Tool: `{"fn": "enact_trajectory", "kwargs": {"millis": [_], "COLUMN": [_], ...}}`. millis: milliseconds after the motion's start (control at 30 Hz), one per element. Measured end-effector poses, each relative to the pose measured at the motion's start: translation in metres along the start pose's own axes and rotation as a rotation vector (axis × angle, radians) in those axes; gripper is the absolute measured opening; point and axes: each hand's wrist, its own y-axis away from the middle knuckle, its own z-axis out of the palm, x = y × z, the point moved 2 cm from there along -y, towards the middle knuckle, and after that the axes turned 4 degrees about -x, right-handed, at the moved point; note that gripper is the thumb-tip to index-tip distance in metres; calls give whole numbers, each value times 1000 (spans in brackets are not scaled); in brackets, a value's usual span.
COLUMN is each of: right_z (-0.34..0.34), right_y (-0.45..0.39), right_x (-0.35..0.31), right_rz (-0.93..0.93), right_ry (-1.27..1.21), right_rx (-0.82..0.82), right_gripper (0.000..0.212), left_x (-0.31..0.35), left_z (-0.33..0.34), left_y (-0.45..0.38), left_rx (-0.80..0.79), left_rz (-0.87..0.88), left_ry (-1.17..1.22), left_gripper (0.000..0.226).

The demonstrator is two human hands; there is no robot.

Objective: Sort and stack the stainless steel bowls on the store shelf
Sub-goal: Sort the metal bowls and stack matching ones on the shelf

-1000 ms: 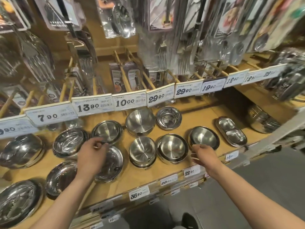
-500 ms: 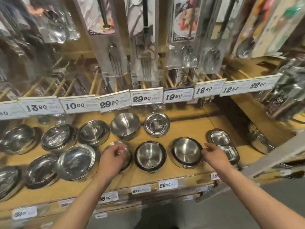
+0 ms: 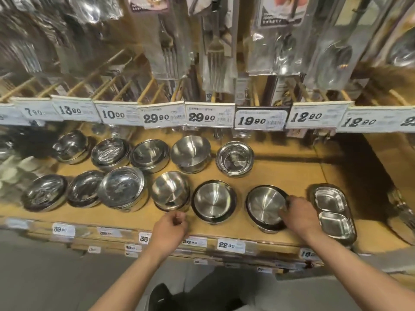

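Two rows of stainless steel bowls stand on the wooden shelf [image 3: 298, 173]. My right hand [image 3: 298, 215] grips the right rim of the dark-rimmed bowl [image 3: 262, 204] at the front right. To its left stands a matching dark-rimmed bowl [image 3: 213, 203], then a tilted rounded bowl [image 3: 169, 190]. My left hand [image 3: 169, 228] hovers at the shelf's front edge just below that rounded bowl, fingers loosely curled and holding nothing. In the back row are a deep bowl [image 3: 190, 153] and a small stack of bowls [image 3: 234, 158].
A two-compartment steel tray [image 3: 332, 215] lies right of my right hand. Wider shallow bowls [image 3: 122, 187] fill the shelf's left part. Price tags [image 3: 260, 118] and packaged cutlery [image 3: 170, 48] hang low above the back row. More steel ware [image 3: 402, 212] sits at the far right.
My left hand has pulled back from the rounded bowl to the shelf's front edge. My right hand has closed onto the front right bowl's rim. The view has moved closer and rightward.
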Motion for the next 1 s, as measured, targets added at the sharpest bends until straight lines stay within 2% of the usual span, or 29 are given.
{"fn": "enact_trajectory", "kwargs": {"millis": [67,133,300,400,600,733,867,1000], "right_z": [-3,-9,-22,-24,-27,-34,-44,-51], "right_y": [0,1,5,8,10,9,9,10], "right_x": [1,4,16,21,20,20,25,25], "right_rz": [-16,-11,22,28,7,11,63,95], "right_ry": [21,14,-79,-149,-167,-185,-243,-334], "right_rx": [-3,0,35,73,113,107,134,159], "right_gripper": [14,9,28,33,31,27,24,9], "left_x": [-1,1,10,15,29,41,51,61], "left_z": [9,19,40,47,59,68,72,69], "left_y": [-2,-5,-19,-28,-43,-45,-45,-43], "left_rx": [-25,-39,32,98,143,133,79,45], "left_rz": [-21,-25,-34,-57,-99,-114,-152,-149], "left_ry": [21,18,7,-49,-203,-207,-172,-61], "left_gripper": [25,25,15,27,46,32,39,27]}}
